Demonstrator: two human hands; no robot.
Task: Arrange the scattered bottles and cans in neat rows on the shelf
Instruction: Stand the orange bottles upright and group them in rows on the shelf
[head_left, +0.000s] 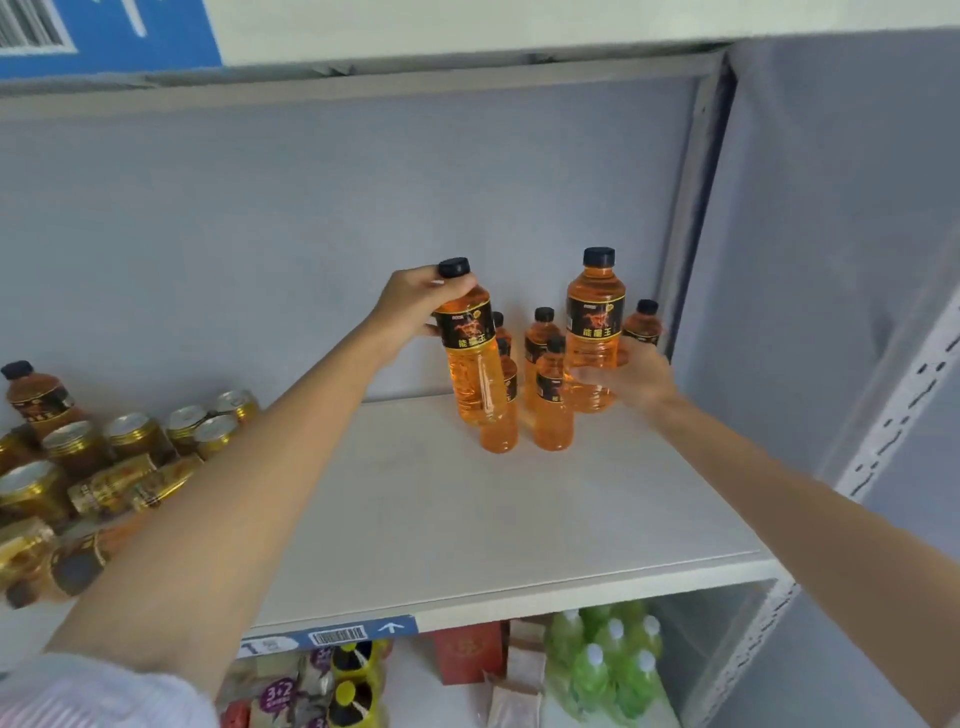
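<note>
Shelf board (441, 519): white, flat, with a pale grey back wall (260, 218) behind it and a grey metal upright (696, 218) at its right end. A perforated white rail (893, 415) runs down the right side of the unit.

Your left hand (415, 301): wrapped round the shoulder of an orange bottle (472, 353) with a black cap and black label, holding it slightly tilted and clear of the board.

Your right hand (623, 374): clasped round the lower body of a second orange bottle (595, 332), held upright and off the board.

Standing bottles (553, 395): a small group of the same orange drink, upright at the rear right of the board, between and behind your two hands.

Gold cans (130, 436): clustered at the far left of the board, some upright, some on their sides, with one dark-capped bottle (36, 400) behind them.

Front edge: a blue price strip (337, 635) with a barcode.

Shelf below: green bottles (608, 670) at right, a red box (467, 654) and mixed snack packets (291, 691) to the left.

Overhead: a blue and white carton (130, 31).
</note>
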